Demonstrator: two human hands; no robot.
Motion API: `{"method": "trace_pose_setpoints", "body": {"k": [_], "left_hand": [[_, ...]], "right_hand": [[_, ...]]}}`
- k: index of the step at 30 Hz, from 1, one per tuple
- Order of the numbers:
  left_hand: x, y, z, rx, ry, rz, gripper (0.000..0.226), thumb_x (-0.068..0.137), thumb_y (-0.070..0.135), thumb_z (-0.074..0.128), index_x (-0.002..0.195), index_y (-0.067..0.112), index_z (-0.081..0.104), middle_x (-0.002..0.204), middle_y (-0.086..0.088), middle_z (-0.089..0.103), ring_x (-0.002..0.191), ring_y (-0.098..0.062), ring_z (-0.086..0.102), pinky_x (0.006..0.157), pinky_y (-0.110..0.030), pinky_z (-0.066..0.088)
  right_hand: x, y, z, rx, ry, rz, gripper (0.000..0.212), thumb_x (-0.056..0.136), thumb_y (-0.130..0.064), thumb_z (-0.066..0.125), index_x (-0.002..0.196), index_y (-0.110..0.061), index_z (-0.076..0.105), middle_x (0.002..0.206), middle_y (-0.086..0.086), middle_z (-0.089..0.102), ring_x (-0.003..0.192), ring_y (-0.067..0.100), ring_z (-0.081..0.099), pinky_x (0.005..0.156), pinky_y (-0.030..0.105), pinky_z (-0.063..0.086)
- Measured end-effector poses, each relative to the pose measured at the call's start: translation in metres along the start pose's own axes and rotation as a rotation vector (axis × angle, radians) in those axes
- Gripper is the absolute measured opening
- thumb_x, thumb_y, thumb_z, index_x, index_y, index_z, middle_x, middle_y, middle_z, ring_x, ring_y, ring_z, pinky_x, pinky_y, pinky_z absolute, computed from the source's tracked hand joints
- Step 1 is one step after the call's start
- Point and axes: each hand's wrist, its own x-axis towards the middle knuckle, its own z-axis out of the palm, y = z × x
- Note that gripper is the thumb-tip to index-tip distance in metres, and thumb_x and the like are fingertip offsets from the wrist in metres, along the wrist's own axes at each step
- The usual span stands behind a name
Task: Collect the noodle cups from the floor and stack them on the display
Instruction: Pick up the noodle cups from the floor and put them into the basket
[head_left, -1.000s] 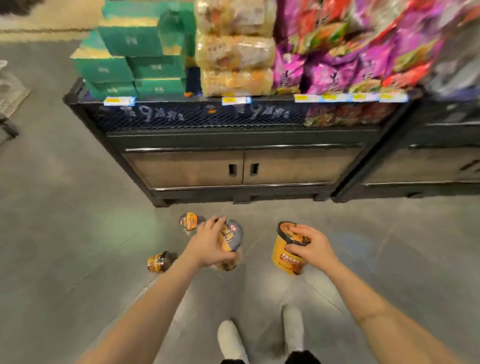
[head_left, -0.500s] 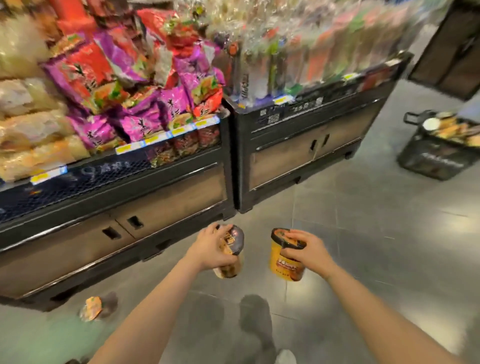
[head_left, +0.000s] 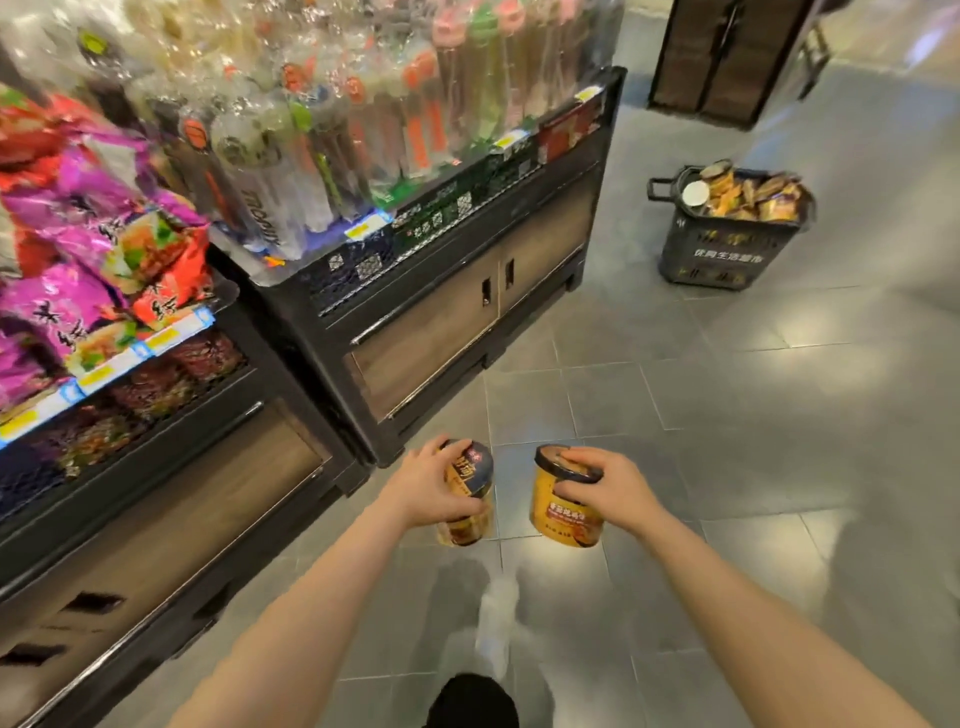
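Note:
My left hand (head_left: 427, 487) grips a noodle cup with a dark lid (head_left: 470, 486), tilted, fingers curled round its top and side. My right hand (head_left: 602, 486) holds an orange noodle cup (head_left: 563, 519) upright by its dark rim. Both cups hang in the air above the grey tiled floor, side by side and a little apart. The display shelf (head_left: 405, 270) with bagged noodles stands to the left and ahead.
A black shopping basket (head_left: 727, 244) full of packets and cups stands on the floor at the right. A lower display with purple and red snack bags (head_left: 93, 260) lies at far left. A dark cabinet (head_left: 727, 52) is at the back. My white shoe (head_left: 496, 618) is below.
The view has swung right along the displays and moved forward; the cups left on the floor are out of sight. The basket is closer. Both hands keep the same cups.

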Motion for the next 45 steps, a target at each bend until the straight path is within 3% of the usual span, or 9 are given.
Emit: {"method": "trace_pose_setpoints", "body": {"k": [5,10,14,17,23,28,33,39,45], "left_hand": [[0.095,0.027,-0.035,0.039,-0.05,0.078,0.105,0.059,0.068,0.059,0.152,0.033,0.025,0.158,-0.001,0.022,0.143,-0.031,0.022,0.116,-0.041,0.023],[0.182,0.064,-0.065,0.105,-0.108,0.159,0.098,0.069,0.064,0.07,0.152,0.034,0.027,0.156,-0.001,0.024,0.14,-0.032,0.025,0.117,-0.042,0.026],[0.239,0.103,-0.078,0.111,-0.171,0.2,0.11,0.051,0.078,0.055,0.15,0.038,0.027,0.156,0.004,0.024,0.141,-0.03,0.025,0.116,-0.046,0.028],[0.283,0.137,-0.08,0.143,-0.169,0.239,0.107,0.055,0.072,0.059,0.15,0.034,0.029,0.156,0.001,0.027,0.141,-0.03,0.027,0.117,-0.042,0.026],[0.383,0.237,-0.074,0.171,-0.154,0.309,0.096,0.07,0.06,0.072,0.151,0.032,0.029,0.157,-0.002,0.025,0.142,-0.031,0.027,0.117,-0.042,0.026],[0.461,0.333,-0.072,0.178,-0.157,0.29,0.113,0.05,0.08,0.052,0.151,0.035,0.027,0.158,-0.002,0.024,0.143,-0.031,0.026,0.116,-0.047,0.028],[0.529,0.42,-0.073,0.169,-0.147,0.317,0.107,0.056,0.078,0.054,0.151,0.035,0.027,0.156,-0.002,0.026,0.141,-0.032,0.028,0.116,-0.048,0.028],[0.606,0.492,-0.074,0.2,-0.168,0.36,0.092,0.074,0.058,0.071,0.151,0.032,0.028,0.155,-0.002,0.027,0.14,-0.032,0.028,0.115,-0.044,0.027],[0.712,0.549,-0.091,0.202,-0.188,0.364,0.104,0.059,0.071,0.06,0.152,0.034,0.027,0.157,-0.003,0.025,0.14,-0.033,0.027,0.115,-0.045,0.026]], "right_hand": [[0.058,0.012,-0.044,0.055,0.082,0.056,0.061,0.06,-0.045,0.076,0.119,-0.03,0.069,0.113,-0.007,0.068,0.101,0.014,0.065,0.088,0.038,0.055],[0.107,0.014,-0.095,0.103,0.171,0.14,0.044,0.074,-0.026,0.08,0.116,-0.028,0.069,0.11,-0.007,0.068,0.1,0.013,0.064,0.082,0.027,0.053],[0.139,0.026,-0.136,0.15,0.236,0.204,0.045,0.071,-0.029,0.081,0.114,-0.027,0.07,0.107,-0.009,0.067,0.097,0.01,0.063,0.074,0.018,0.047],[0.167,0.045,-0.169,0.182,0.293,0.242,0.059,0.059,-0.042,0.081,0.115,-0.027,0.071,0.109,-0.009,0.069,0.1,0.01,0.065,0.085,0.025,0.051],[0.227,0.098,-0.264,0.21,0.343,0.266,0.047,0.068,-0.027,0.083,0.113,-0.028,0.072,0.107,-0.008,0.071,0.099,0.009,0.066,0.087,0.025,0.051],[0.273,0.139,-0.37,0.219,0.364,0.271,0.041,0.07,-0.024,0.081,0.11,-0.029,0.072,0.1,-0.01,0.07,0.095,0.007,0.065,0.082,0.02,0.046],[0.318,0.177,-0.459,0.217,0.386,0.272,0.053,0.059,-0.038,0.081,0.11,-0.031,0.072,0.104,-0.01,0.071,0.099,0.007,0.066,0.093,0.029,0.051],[0.373,0.203,-0.534,0.21,0.391,0.261,0.045,0.073,-0.024,0.08,0.117,-0.027,0.07,0.1,-0.011,0.066,0.097,0.007,0.062,0.083,0.02,0.044],[0.455,0.229,-0.608,0.216,0.413,0.267,0.047,0.07,-0.029,0.081,0.116,-0.027,0.07,0.104,-0.009,0.07,0.099,0.009,0.064,0.082,0.021,0.046]]}}
